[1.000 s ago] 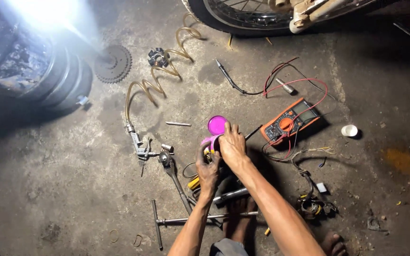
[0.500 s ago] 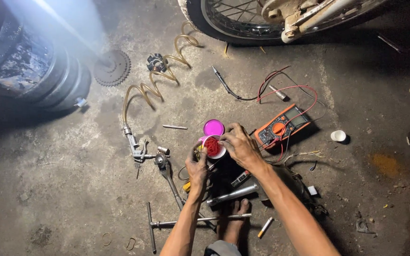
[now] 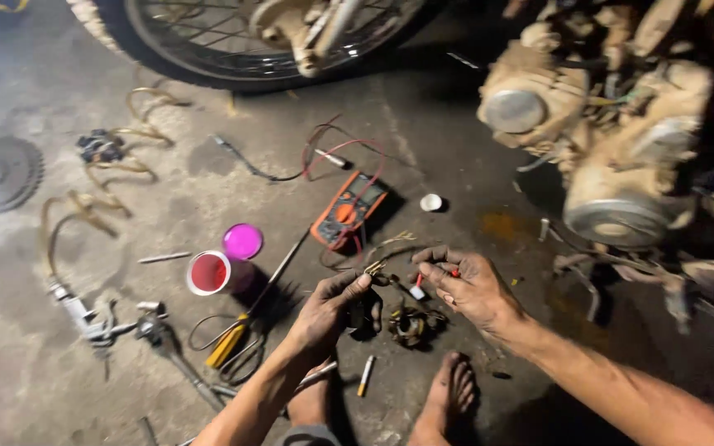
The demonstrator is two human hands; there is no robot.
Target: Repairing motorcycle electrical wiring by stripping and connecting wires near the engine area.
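change: both hands off pink cup [image 3: 209, 273], now at wire bundle [image 3: 390, 268] | left hand [image 3: 328, 310] pinches wire ends | right hand [image 3: 464, 285] pinches red-tipped lead | soldering-type work on stator coil [image 3: 412, 324] under way

Cup [image 3: 209, 273] left of multimeter [image 3: 347, 211]

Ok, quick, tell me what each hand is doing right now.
Left hand: closed, pinching a bundle of wires.
Right hand: closed, fingers pinching a thin red wire, above the coil part on the floor.
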